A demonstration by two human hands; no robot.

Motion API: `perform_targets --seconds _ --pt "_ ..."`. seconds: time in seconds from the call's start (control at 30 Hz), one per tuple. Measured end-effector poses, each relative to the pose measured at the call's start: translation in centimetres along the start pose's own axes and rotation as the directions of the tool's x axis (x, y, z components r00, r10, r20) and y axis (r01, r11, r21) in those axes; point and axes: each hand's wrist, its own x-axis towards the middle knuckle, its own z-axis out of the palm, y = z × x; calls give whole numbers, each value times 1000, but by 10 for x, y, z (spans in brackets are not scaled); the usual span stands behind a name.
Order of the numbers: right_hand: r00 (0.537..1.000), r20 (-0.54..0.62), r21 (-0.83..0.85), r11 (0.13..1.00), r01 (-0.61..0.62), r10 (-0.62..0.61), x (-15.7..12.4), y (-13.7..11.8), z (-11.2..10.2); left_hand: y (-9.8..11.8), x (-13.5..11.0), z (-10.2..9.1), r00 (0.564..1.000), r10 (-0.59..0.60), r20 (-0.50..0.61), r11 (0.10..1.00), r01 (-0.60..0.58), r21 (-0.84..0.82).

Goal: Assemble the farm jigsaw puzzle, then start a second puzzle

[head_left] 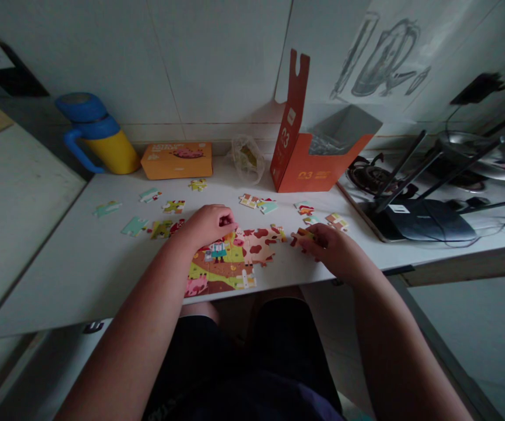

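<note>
A partly joined colourful jigsaw lies at the near edge of the white table. My left hand rests curled on its upper left corner, fingers closed, pinching at a piece there. My right hand is closed on a loose puzzle piece just right of the joined part. Loose pieces lie scattered to the left, and more pieces lie behind the jigsaw.
An open orange puzzle box stands at the back, a flat orange box left of it, and a clear bag between them. A yellow and blue flask sits far left. A gas hob with cables fills the right.
</note>
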Motion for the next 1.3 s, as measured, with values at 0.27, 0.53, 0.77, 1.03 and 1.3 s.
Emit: perform_targets --seconds 0.27,0.53,0.77,1.03,1.3 --pt "992 119 47 998 45 -51 5 -13 7 4 0 -2 1000 -17 6 1000 17 5" --pt "989 141 278 957 -80 42 3 -23 11 3 0 -2 1000 -9 10 1000 9 8" --pt "970 213 379 905 -194 118 -3 -31 18 5 0 -2 1000 -17 9 1000 17 3" --pt "992 126 130 991 -25 9 0 -31 26 5 0 -2 1000 -9 9 1000 9 7" --pt "1000 -1 -66 998 10 -10 -4 -41 32 4 0 -2 1000 -12 3 1000 12 9"
